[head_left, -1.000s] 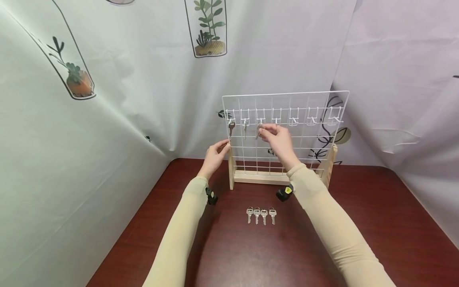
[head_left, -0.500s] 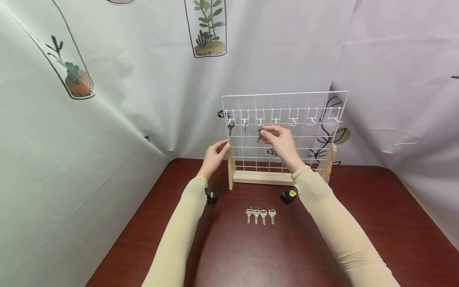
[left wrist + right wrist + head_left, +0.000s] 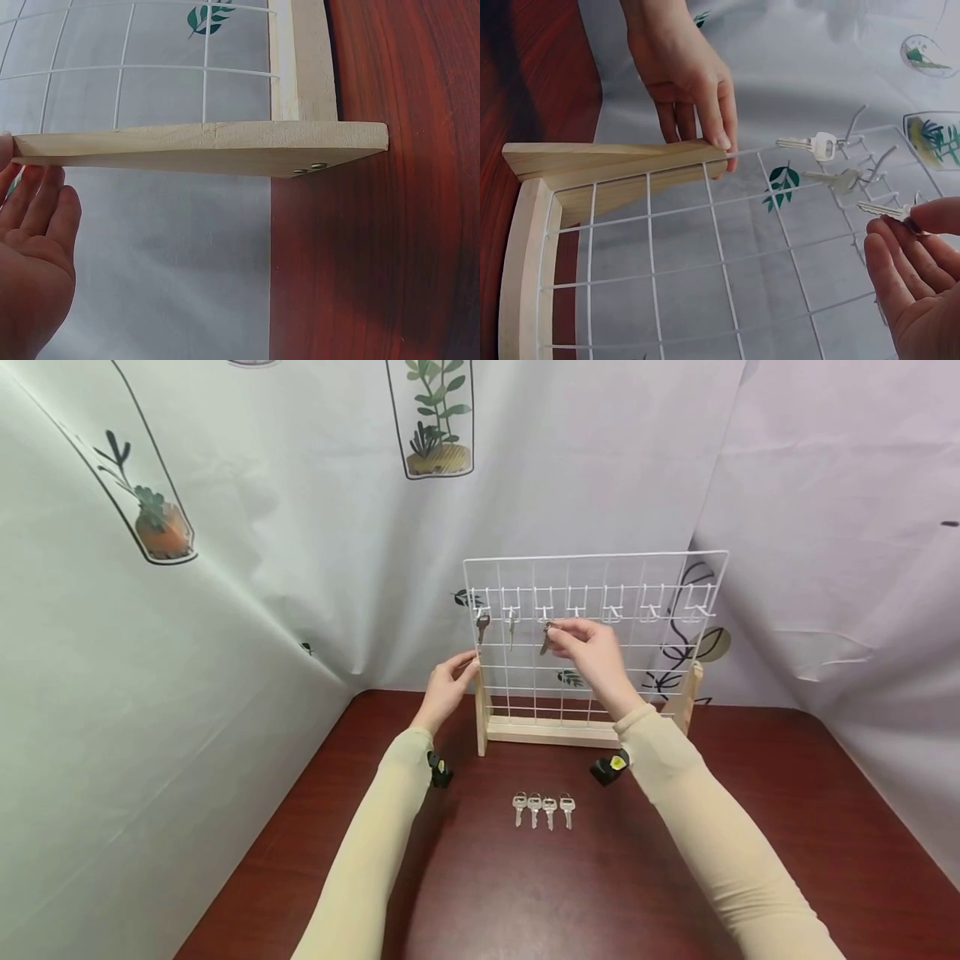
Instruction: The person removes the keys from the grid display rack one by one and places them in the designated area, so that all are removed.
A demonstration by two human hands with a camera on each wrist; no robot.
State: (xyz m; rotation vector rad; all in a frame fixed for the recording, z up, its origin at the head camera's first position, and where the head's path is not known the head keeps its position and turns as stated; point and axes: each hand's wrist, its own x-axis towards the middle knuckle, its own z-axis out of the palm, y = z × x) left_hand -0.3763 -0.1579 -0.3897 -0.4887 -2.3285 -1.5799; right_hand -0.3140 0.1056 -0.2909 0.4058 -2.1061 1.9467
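Small silvery metal key (image 3: 544,645) pinched in the bare right hand (image 3: 592,657)

Head view: The right hand's thumb and fingertips meet on the key, whose long axis stands steep, tip toward 7 o'clock. It is just below the third white wire hook (image 3: 544,613) from the left on a white wire grid (image 3: 596,556); I cannot tell whether they touch. At 8 o'clock from it, the bare left hand (image 3: 447,687) grips a pale, grained wooden post (image 3: 482,727). Two flat metal keys (image 3: 483,625) hang toward 9 o'clock. At 6 o'clock, four ringed silvery keys (image 3: 550,805) lie in a row on the glossy red-brown tabletop (image 3: 480,893), blades toward 6 o'clock.

Left wrist view: The left thumb presses one edge of the post, long fingers behind. Its long axis runs from 9 to 3 o'clock, with two round screw heads (image 3: 319,166) toward 3.

Right wrist view: The held key's serrated blade points between 9 and 10 o'clock; the hanging keys are at 11 from it, blades toward 9. Any stamped writing is too small to read.
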